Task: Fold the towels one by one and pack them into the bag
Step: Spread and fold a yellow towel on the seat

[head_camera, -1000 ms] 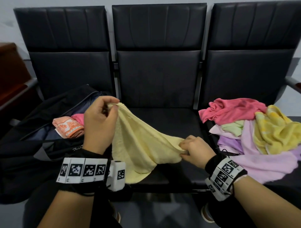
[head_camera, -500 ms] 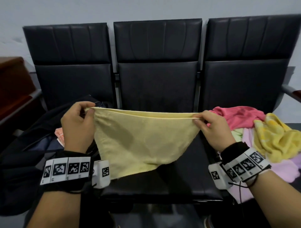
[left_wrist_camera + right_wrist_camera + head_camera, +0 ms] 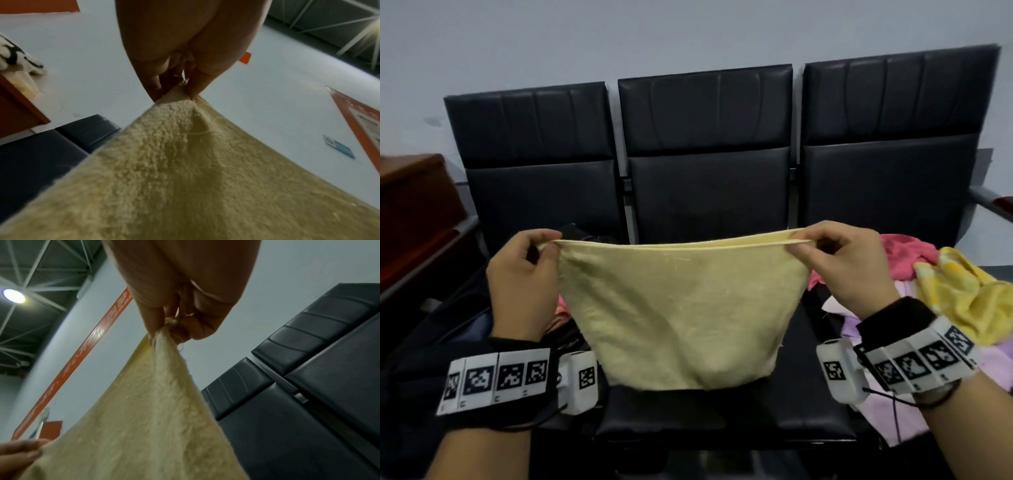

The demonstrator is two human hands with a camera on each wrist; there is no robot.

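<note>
A pale yellow towel [image 3: 681, 308] hangs stretched in the air over the middle seat, its top edge taut between my two hands. My left hand [image 3: 548, 245] pinches the top left corner; the left wrist view shows the fingers [image 3: 193, 87] clamped on the towel [image 3: 185, 178]. My right hand [image 3: 799, 243] pinches the top right corner, and in the right wrist view its fingertips [image 3: 152, 332] nip the towel [image 3: 154, 418]. The dark bag [image 3: 458, 329] lies open on the left seat, with orange and pink cloth [image 3: 560, 310] showing inside, mostly hidden behind my left hand.
A heap of loose towels lies on the right seat: a pink one [image 3: 907, 255], a bright yellow one [image 3: 962, 294], a lilac one [image 3: 996, 370]. Three black padded chairs [image 3: 705, 144] stand against a grey wall. A brown wooden cabinet [image 3: 410, 205] stands at the far left.
Both hands have lifted the yellow towel off the seat and pulled apart, so it went from a slack heap to a sheet held up by its top corners.
</note>
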